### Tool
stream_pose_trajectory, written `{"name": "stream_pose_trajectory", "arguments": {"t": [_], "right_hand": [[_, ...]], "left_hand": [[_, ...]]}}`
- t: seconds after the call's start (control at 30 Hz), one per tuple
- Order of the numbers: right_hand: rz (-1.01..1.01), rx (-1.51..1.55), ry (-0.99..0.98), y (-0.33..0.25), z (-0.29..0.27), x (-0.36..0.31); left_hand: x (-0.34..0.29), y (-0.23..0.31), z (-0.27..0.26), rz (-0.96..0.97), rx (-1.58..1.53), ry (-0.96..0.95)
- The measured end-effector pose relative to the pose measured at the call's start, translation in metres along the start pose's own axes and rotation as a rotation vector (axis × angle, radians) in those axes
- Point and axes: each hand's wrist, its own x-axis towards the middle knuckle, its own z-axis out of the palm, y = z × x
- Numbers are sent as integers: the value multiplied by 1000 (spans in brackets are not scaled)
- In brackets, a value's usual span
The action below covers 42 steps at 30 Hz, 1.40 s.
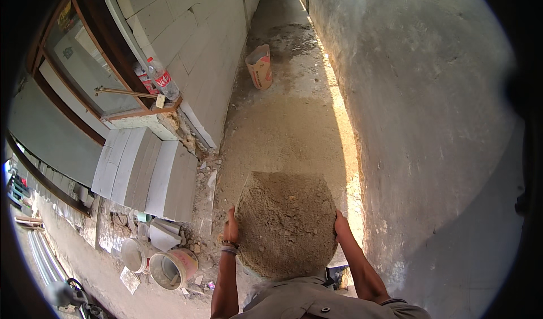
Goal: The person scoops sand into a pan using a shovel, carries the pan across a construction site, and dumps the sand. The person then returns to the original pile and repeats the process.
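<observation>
Brown, damp-looking sand with small lumps fills a wide container in front of my body. Little more than a thin edge of that container shows, so its exact kind is hard to make out. My left hand grips its left side, with bands around the wrist. On the opposite side, my right hand has hold of it, fingers partly hidden behind the edge. Both forearms reach forward from the lower edge, and the near side of the load lies close against my grey shirt.
A narrow passage runs ahead between a block wall and a grey plastered wall. An open paper sack stands on its sandy floor. At left are stacked pale blocks, buckets, and a plastic bottle on a sill.
</observation>
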Motion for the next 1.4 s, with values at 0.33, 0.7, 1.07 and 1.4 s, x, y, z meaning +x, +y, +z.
{"name": "stream_pose_trajectory", "arguments": {"t": [0.33, 0.7, 1.07, 1.4], "right_hand": [[413, 167, -156, -20, -56, 242], [722, 307, -53, 217, -102, 200], [362, 218, -369, 63, -73, 223], [310, -152, -511, 178, 62, 57]], "left_hand": [[185, -59, 99, -523, -318, -557], [83, -287, 57, -1154, -198, -144], [119, -279, 30, -352, -312, -305], [-167, -400, -179, -614, -968, 360]]}}
